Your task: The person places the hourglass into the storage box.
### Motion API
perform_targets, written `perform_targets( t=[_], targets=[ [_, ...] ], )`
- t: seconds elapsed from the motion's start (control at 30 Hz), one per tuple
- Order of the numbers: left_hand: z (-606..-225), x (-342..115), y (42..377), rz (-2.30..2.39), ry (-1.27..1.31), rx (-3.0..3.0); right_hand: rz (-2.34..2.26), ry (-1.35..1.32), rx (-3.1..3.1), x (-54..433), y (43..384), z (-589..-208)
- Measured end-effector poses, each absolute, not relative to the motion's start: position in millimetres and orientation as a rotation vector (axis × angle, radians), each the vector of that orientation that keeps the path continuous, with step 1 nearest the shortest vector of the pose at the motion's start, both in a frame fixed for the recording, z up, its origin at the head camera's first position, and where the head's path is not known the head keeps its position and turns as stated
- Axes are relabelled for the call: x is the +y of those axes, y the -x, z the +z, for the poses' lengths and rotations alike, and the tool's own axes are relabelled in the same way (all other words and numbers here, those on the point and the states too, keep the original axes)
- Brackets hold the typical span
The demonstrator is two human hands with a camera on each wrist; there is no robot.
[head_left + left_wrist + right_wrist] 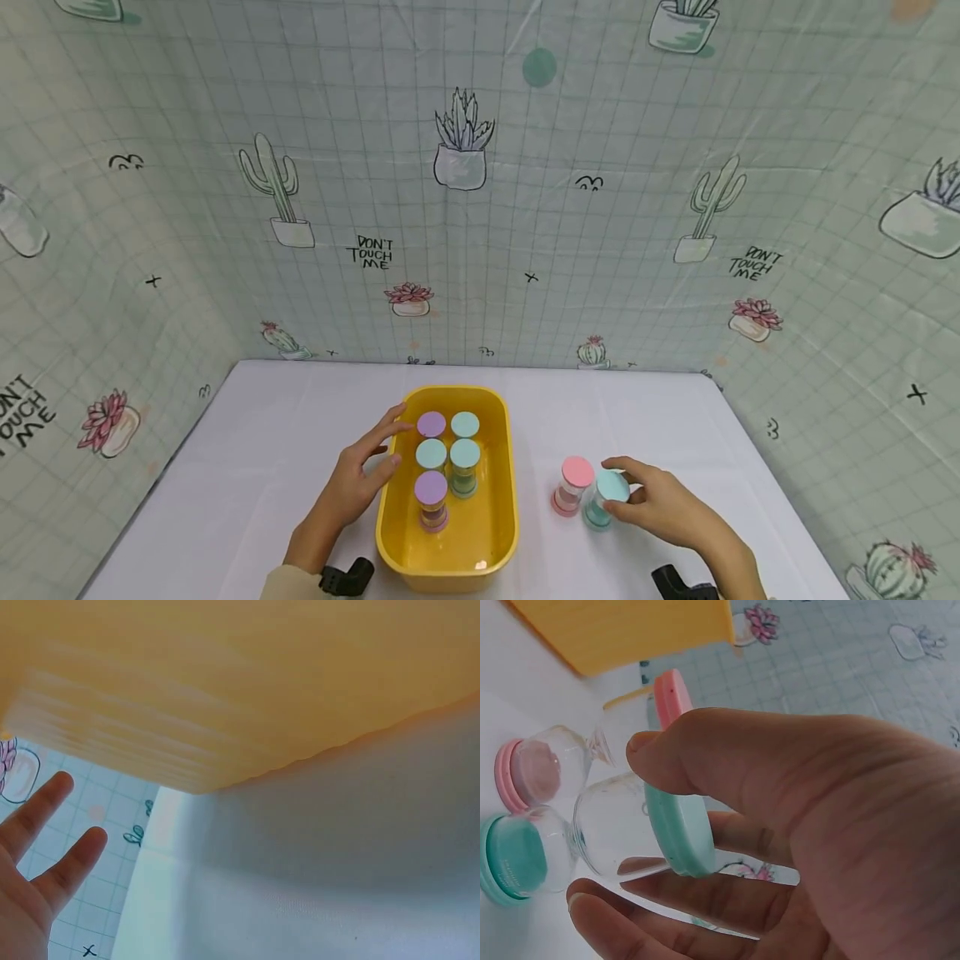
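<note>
My right hand [663,504] grips a teal-capped hourglass [613,485] near its upper cap, thumb on one side and fingers around the other. In the right wrist view, that hourglass is upright, its teal base [514,862] close to the white table. Just left of it stands a pink hourglass [577,472], partly behind the thumb in the right wrist view. My left hand [351,485] is at the left rim of a yellow bin [468,548], fingers spread and thumb reaching over the edge. Several purple- and teal-capped hourglasses [432,487] stand upright inside the bin.
The white table [300,417] meets a grid-patterned cloth backdrop [525,225] at its back and sides. Dark wrist camera mounts [347,577] show below the hands. In the left wrist view, the bin's outer wall [247,682] fills the top.
</note>
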State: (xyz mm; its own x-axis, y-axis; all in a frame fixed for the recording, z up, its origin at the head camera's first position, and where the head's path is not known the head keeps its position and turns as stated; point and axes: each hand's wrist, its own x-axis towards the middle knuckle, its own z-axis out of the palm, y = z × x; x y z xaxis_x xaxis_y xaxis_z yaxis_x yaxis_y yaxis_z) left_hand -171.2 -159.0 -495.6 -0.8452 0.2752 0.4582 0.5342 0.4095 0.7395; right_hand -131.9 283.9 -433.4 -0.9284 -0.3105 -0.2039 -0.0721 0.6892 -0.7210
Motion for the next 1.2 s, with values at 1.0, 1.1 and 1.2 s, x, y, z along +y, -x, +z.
perform_targets(
  t=[1.0, 1.1, 1.2],
  targets=[
    [-492, -162, 173, -1.391, 0.706, -2.469, -0.990, 0.367, 2.686, 296, 142, -390],
    [-492, -162, 173, -1.375, 0.703, -2.478, -0.962, 0.388, 2.719, 296, 144, -377],
    [-491, -162, 172, -1.367, 0.696, -2.484, -0.955, 0.448, 2.740, 294, 147, -365]
  ],
)
